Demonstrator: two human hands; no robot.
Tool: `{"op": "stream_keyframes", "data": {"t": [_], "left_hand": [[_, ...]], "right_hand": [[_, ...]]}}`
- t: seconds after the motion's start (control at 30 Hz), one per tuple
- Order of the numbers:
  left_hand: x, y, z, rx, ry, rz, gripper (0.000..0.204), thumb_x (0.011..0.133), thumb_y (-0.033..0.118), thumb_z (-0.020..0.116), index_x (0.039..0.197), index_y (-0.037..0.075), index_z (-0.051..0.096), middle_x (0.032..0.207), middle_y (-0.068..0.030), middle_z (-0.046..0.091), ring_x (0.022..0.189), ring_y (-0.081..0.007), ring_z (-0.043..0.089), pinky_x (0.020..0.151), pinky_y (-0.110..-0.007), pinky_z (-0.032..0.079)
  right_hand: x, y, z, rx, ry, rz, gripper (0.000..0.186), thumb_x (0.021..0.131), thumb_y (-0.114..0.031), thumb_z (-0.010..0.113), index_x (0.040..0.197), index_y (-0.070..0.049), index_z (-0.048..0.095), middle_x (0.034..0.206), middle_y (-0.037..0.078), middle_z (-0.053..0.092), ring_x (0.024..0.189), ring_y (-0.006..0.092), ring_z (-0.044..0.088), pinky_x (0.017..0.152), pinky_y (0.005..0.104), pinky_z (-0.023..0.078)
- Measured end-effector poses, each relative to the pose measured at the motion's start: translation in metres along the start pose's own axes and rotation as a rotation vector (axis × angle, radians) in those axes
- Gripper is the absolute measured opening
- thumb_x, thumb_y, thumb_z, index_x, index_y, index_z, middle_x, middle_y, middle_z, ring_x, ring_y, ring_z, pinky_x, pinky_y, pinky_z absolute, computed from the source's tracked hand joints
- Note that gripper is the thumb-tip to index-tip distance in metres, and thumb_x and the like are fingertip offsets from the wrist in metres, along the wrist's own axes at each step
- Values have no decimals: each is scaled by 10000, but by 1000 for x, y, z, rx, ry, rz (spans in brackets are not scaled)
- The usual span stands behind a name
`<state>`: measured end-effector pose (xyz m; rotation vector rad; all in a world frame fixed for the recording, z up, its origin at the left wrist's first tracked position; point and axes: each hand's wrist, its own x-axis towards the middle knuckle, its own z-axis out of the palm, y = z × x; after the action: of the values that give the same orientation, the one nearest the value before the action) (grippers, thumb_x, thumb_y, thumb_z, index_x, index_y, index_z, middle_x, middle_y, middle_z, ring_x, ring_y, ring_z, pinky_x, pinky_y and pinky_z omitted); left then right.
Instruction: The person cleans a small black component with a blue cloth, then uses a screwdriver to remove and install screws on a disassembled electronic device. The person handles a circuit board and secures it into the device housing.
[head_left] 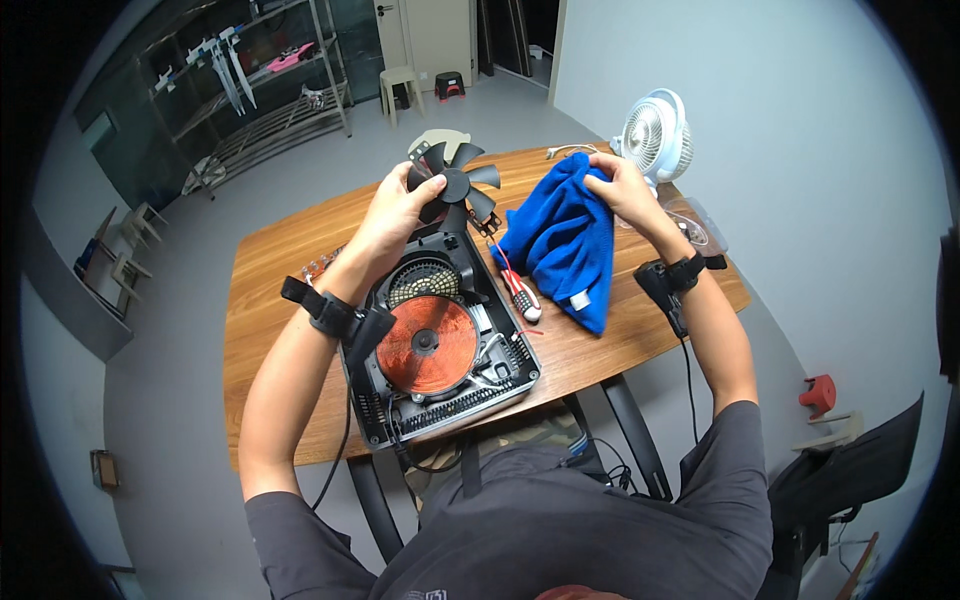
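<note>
Worktop, wooden, bearing an opened black casing with its lid off. To the casing's right, a blue cloth drapes nearward in folds from the right hand, whose fingers pinch its far end. Within the casing lies a flat copper-coloured coil. Above the casing's far edge, a black bladed fan is held at its left between thumb and fingers of the left hand. Support is best given near the hub, sparing the blades; loose folds should be gathered clear of them, and the red lead left slack.
</note>
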<state>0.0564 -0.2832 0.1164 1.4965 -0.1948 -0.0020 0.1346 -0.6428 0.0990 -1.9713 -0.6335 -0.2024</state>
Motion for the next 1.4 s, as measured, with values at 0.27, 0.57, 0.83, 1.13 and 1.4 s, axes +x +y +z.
{"op": "stream_keyframes", "data": {"t": [0.27,0.57,0.83,1.13,1.4], "left_hand": [[-10,23,-38,417,-182,0,551,996,116,706,1488,63,465,1174,-55,614,1018,-129,632,894,-286,555],[-14,12,-81,693,-297,-72,496,958,87,711,1438,77,584,1131,-49,656,1075,-133,595,975,-301,496],[-24,28,-95,775,-403,-122,452,961,75,700,1402,52,601,1240,-90,670,1132,-168,609,1027,-332,485],[-33,27,-105,797,-417,-131,442,931,58,714,1364,36,624,1214,-70,671,1104,-155,607,1001,-329,494],[-25,24,-102,821,-450,-107,400,926,66,732,1318,48,656,1058,-31,684,980,-121,604,896,-304,508]], "right_hand": [[-10,29,10,-629,-269,94,339,873,-156,703,1183,-26,737,1108,234,745,1028,378,729,908,445,579],[3,40,16,-1026,-466,166,327,871,-168,687,1166,-34,737,1130,225,736,1063,383,713,936,486,574],[-9,30,64,-748,-650,-269,589,894,-170,722,1464,-227,585,1594,202,405,1439,433,420,1175,509,412],[-14,45,60,-998,-783,-67,670,851,-228,822,1478,-249,587,1583,150,442,1373,362,518,1127,422,471],[6,8,56,-922,-570,-176,521,882,-195,778,1382,-171,636,1432,135,569,1309,348,568,1076,454,502]]}}
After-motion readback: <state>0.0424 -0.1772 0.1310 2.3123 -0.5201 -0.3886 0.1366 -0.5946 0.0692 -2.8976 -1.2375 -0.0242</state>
